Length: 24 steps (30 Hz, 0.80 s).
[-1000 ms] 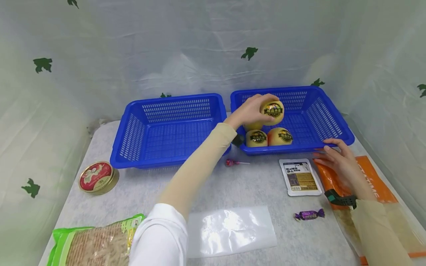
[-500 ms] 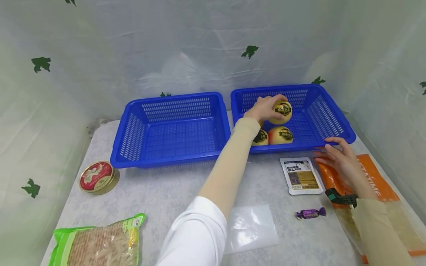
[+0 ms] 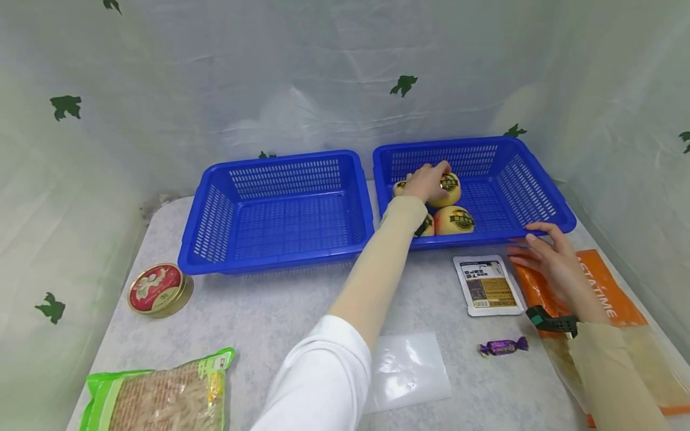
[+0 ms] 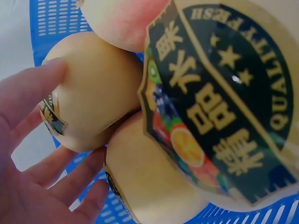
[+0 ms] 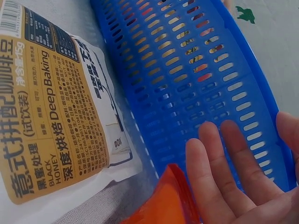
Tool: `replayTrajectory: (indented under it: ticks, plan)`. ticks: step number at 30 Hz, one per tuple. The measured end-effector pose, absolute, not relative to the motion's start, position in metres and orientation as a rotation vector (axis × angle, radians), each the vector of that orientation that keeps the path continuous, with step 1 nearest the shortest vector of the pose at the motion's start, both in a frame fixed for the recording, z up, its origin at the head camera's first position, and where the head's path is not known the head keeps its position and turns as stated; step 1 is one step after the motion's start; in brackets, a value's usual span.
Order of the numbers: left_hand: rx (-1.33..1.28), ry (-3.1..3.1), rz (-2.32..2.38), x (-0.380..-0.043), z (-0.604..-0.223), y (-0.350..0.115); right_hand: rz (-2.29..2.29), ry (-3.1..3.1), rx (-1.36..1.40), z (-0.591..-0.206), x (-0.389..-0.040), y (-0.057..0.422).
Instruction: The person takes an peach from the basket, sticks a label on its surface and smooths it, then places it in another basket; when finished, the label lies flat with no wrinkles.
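Observation:
My left hand [image 3: 427, 181] reaches into the right blue basket [image 3: 490, 241] and holds a pale yellow peach [image 3: 451, 190] with a dark label, low among several similar peaches. In the left wrist view the thumb lies on one side of a peach [image 4: 93, 88] and the fingers curl at its other side. A labelled peach [image 4: 224, 93] fills the right of that view, and a pink-blushed one [image 4: 126, 21] sits at the top. At the basket's near right corner rests my right hand [image 3: 563, 269], thumb by the rim, its fingers [image 5: 215, 172] loosely extended along the outer wall [image 5: 196, 88].
Left of it stands another blue basket [image 3: 291, 224]. Around them lie a red-and-gold tin [image 3: 159, 290], a green-edged food bag [image 3: 162, 395], a clear plastic sleeve [image 3: 409, 371], a coffee pouch [image 3: 489, 285], a purple wrapped candy [image 3: 504, 346] and an orange package [image 3: 609, 293] under the right arm.
My left hand carried the peach rightward, then lowered it and shifted slightly left, setting it among the others. The left forearm now covers the lollipop. My right hand stayed at the basket corner.

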<state>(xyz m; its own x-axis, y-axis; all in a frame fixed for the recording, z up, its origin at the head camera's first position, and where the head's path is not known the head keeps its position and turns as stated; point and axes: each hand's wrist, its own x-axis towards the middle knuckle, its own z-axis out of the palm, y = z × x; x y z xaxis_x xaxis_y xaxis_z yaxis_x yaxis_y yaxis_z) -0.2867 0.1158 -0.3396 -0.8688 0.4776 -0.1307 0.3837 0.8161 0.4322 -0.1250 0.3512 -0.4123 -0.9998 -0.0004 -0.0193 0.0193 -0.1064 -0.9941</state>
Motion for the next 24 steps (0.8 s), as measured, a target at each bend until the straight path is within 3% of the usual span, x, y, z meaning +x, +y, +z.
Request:
replayTrajectory:
  ticks: [10,24]
  plan:
    - [0.682,2.777,0.389,-0.289,-0.343,0.112,-2.313,2.091,0.014,-0.413,-0.128,0.349]
    - [0.898,2.550,1.096,-0.309,-0.306,0.057,-2.411,1.945,-0.003,-0.409,-0.122,0.361]
